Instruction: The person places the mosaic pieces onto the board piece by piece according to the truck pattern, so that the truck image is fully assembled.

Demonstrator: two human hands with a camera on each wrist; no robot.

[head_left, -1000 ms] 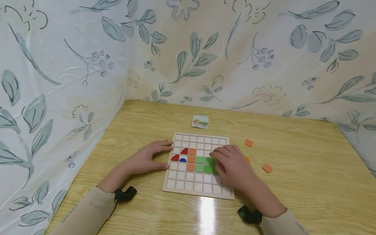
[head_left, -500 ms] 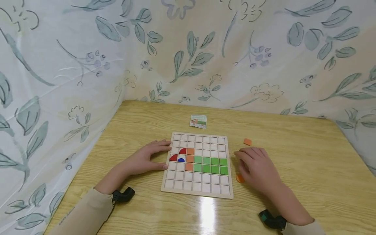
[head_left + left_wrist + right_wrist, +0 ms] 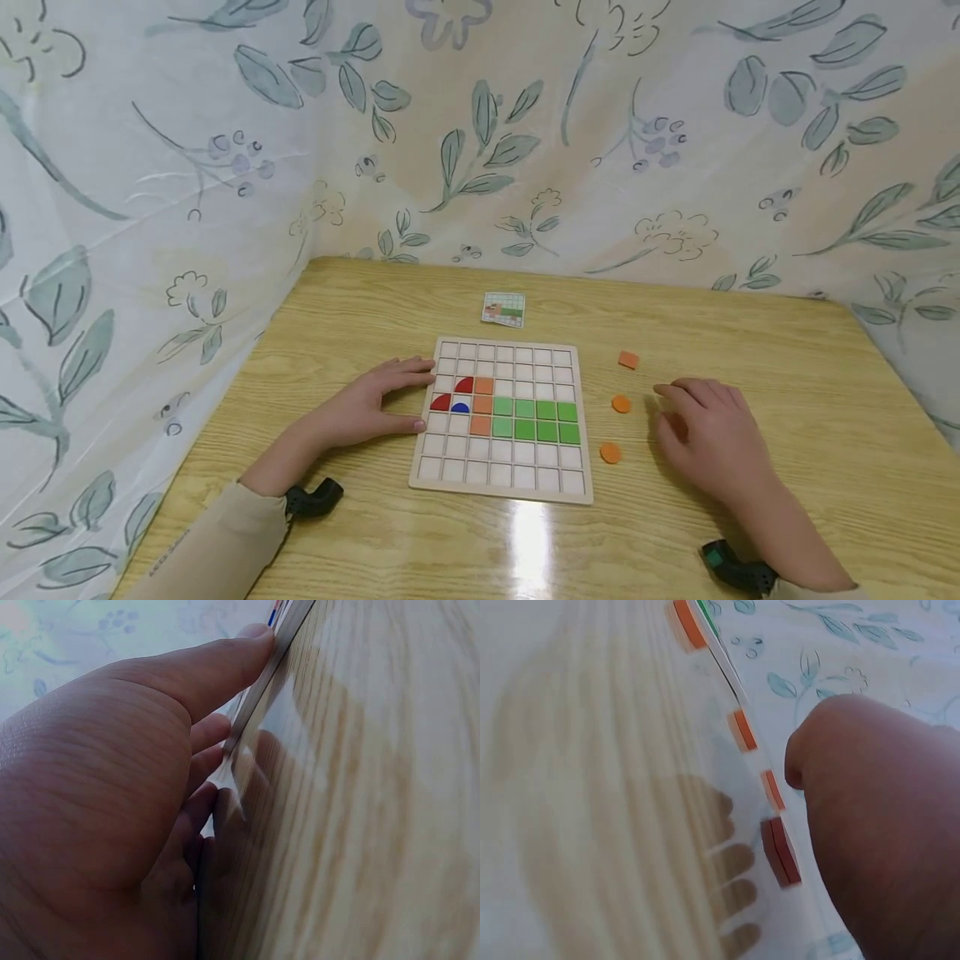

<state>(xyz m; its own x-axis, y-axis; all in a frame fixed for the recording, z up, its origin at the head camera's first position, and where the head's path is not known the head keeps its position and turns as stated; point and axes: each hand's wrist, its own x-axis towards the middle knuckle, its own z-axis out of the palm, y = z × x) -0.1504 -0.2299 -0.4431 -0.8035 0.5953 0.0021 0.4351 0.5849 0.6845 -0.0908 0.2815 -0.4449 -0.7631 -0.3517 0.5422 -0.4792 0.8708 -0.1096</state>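
Note:
A square wooden grid board [image 3: 501, 493] lies flat on the table. In its cells sit red quarter-round tiles [image 3: 442, 402], a white tile with a blue half-round [image 3: 461, 407], orange square tiles [image 3: 480, 425] and green square tiles [image 3: 546, 431]. My left hand [image 3: 367, 408] touches the board's left edge with spread fingers and thumb. My right hand [image 3: 712, 437] hovers right of the loose pieces, fingers loosely bent, holding nothing visible. In the right wrist view a darker orange square tile [image 3: 781, 853] lies near the thumb; the hand hides it in the head view.
Between board and right hand lie two orange round tiles [image 3: 611, 453] and, farther back, an orange square tile [image 3: 628, 360]. A small picture card [image 3: 503, 309] lies behind the board. A leaf-patterned cloth [image 3: 480, 167] hangs along the table's back and left.
My right hand has moved from over the board's right side out to the right, past the round tiles, uncovering the green tiles. My left hand stays at the board's edge.

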